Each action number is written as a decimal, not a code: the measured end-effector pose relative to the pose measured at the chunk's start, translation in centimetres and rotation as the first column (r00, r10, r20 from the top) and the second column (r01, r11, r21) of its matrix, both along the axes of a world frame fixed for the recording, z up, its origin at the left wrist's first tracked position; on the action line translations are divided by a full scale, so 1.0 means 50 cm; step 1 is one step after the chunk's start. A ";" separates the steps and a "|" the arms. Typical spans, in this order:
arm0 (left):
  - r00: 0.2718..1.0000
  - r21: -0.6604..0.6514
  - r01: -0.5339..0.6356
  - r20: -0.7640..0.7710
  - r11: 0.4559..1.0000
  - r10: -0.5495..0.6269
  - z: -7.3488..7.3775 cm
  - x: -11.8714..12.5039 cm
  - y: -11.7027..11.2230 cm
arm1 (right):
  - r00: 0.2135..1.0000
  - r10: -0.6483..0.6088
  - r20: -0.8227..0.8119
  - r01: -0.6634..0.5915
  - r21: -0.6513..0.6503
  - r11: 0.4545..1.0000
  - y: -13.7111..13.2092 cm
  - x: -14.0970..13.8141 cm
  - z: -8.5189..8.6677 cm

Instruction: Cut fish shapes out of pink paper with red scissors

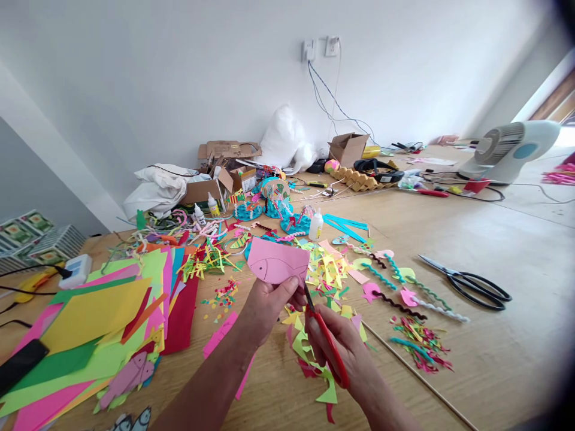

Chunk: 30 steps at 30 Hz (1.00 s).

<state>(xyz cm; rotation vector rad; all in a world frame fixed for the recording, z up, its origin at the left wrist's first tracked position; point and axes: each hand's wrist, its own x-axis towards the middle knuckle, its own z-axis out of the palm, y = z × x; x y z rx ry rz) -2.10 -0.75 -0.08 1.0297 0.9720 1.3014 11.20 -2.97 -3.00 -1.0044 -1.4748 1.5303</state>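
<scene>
My left hand [268,302] pinches a piece of pink paper [277,262] with a fish outline drawn on it, held upright above the wooden floor [471,251]. My right hand [342,342] grips red-handled scissors [327,341], whose blades meet the lower right edge of the pink paper. Yellow, green and pink paper scraps [314,359] lie on the floor just under both hands.
A stack of coloured paper sheets [99,323] lies at left. Black scissors [471,282] lie at right, near twisted pipe cleaners [404,293]. Glue bottles [315,225], blue paper crafts [269,209], cardboard boxes [347,148], a fan [507,149] and a thin wooden stick [417,377] lie around.
</scene>
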 end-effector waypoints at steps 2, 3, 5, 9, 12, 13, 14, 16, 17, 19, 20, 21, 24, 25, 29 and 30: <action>1.000 -0.003 0.003 0.003 1.000 -0.003 0.000 0.000 0.001 | 1.000 0.004 -0.008 -0.004 -0.009 1.000 0.000 0.001 -0.003; 1.000 -0.002 0.006 0.002 1.000 -0.006 0.000 0.001 0.001 | 1.000 0.004 -0.013 -0.004 -0.013 1.000 0.000 0.002 -0.004; 1.000 0.000 0.011 0.000 1.000 -0.011 0.000 0.002 0.001 | 1.000 0.005 -0.019 -0.006 -0.011 1.000 0.000 0.002 -0.007; 1.000 0.004 0.025 -0.009 1.000 -0.025 0.002 0.002 0.000 | 1.000 0.006 -0.021 -0.006 -0.007 1.000 0.001 0.002 -0.010; 0.999 0.000 0.029 -0.020 1.000 -0.029 0.005 0.001 0.000 | 1.000 0.004 -0.029 -0.005 -0.030 1.000 0.001 0.003 -0.008; 0.999 -0.001 0.031 -0.026 1.000 -0.031 0.006 0.000 0.000 | 1.000 0.004 -0.029 -0.005 -0.039 0.999 0.000 0.003 -0.006; 0.999 -0.001 0.035 -0.033 0.999 -0.035 0.006 -0.001 0.000 | 1.000 0.003 -0.027 -0.004 -0.046 0.999 0.000 0.004 -0.004; 0.997 0.002 0.051 -0.050 0.999 -0.051 0.007 -0.003 0.002 | 1.000 -0.001 -0.014 0.000 -0.050 0.999 -0.001 0.005 -0.001; 0.996 0.003 0.063 -0.058 0.998 -0.063 0.008 -0.005 0.002 | 1.000 -0.002 -0.008 0.001 -0.049 0.999 -0.001 0.005 0.000; 0.994 0.003 0.085 -0.069 0.996 -0.085 0.008 -0.008 0.003 | 1.000 0.004 0.001 -0.004 -0.048 0.999 -0.002 0.007 0.000; 0.993 0.003 0.095 -0.075 0.995 -0.095 0.007 -0.010 0.004 | 1.000 0.006 0.005 -0.006 -0.046 0.999 -0.002 0.008 -0.001; 0.991 0.002 0.103 -0.081 0.995 -0.102 0.007 -0.012 0.004 | 1.000 0.009 0.011 -0.008 -0.043 0.999 -0.003 0.009 -0.002; 0.988 0.001 0.122 -0.099 0.992 -0.122 0.007 -0.016 0.005 | 0.999 0.007 0.038 -0.006 -0.029 1.000 -0.003 0.010 -0.007; 0.986 0.000 0.129 -0.104 0.992 -0.128 0.007 -0.017 0.006 | 0.999 0.003 0.050 -0.002 -0.019 1.000 -0.003 0.011 -0.009; 0.982 -0.020 0.145 -0.117 0.989 -0.146 0.013 -0.021 0.007 | 0.997 -0.002 0.077 0.002 -0.002 1.000 -0.001 0.011 -0.008; 0.981 -0.029 0.148 -0.125 0.989 -0.150 0.015 -0.022 0.007 | 0.997 0.005 0.073 -0.004 -0.011 1.000 -0.001 0.011 -0.007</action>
